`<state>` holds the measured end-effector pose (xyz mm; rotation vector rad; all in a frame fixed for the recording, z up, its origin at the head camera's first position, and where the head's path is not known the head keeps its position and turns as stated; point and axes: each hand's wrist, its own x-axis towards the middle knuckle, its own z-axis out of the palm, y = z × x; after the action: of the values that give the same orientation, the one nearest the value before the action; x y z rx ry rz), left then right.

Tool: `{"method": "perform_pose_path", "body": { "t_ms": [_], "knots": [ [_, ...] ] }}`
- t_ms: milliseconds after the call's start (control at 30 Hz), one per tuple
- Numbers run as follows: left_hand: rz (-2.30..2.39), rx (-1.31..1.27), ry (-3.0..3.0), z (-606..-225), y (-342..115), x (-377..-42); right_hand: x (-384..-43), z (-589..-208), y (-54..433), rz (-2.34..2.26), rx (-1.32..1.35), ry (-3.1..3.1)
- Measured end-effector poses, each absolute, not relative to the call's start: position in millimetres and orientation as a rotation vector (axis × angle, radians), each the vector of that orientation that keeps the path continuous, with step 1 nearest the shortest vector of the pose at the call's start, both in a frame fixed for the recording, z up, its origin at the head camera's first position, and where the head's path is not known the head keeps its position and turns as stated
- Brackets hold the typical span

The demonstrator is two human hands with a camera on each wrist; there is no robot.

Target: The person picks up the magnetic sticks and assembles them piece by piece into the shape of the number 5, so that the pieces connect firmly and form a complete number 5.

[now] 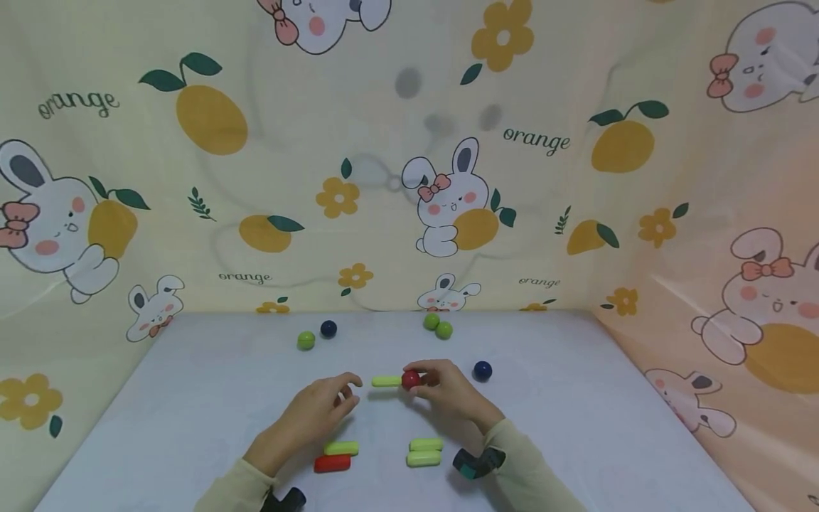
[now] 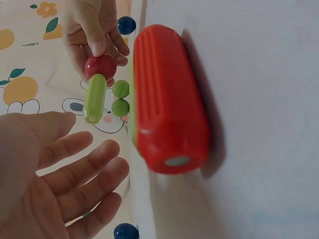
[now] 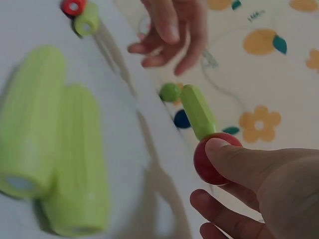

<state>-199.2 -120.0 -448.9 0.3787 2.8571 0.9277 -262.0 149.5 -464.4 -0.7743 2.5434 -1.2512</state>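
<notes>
My right hand (image 1: 451,392) pinches a glossy red ball (image 1: 410,380) between thumb and fingers above the table. From the ball a light green rod (image 1: 386,381) sticks out leftward, its near end against the ball and its other end free. My left hand (image 1: 313,411) hovers just left of that free end with its fingers loosely bent and nothing in them. Below the left hand lie another green rod (image 1: 342,448) and a red rod (image 1: 332,464), side by side. In the left wrist view the red rod (image 2: 169,99) looms close, a pale metal disc in its end.
Two more green rods (image 1: 425,451) lie together before the right hand. Farther back sit a green ball (image 1: 306,340) beside a dark blue ball (image 1: 328,328), a pair of green balls (image 1: 438,326), and another dark blue ball (image 1: 483,370) at right. A printed cloth (image 1: 371,128) hangs behind the white table (image 1: 224,363).
</notes>
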Motion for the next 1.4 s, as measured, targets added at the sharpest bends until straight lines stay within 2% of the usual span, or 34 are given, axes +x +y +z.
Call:
{"method": "perform_pose_path", "body": {
  "t_ms": [367,733,1400],
  "knots": [
    [0.922,0.355,2.857,-447.0,-119.2,-200.3,-282.1,-481.0,164.4,-1.263,-0.633,2.543],
    [0.929,0.307,2.866,-448.0,-125.7,-202.3,-287.3,-487.9,167.5,-1.336,-0.645,2.457],
    [1.125,0.217,3.001,-447.6,-172.4,-230.4,-287.5,-491.9,169.1,-1.360,-0.657,2.403]
  ]
}}
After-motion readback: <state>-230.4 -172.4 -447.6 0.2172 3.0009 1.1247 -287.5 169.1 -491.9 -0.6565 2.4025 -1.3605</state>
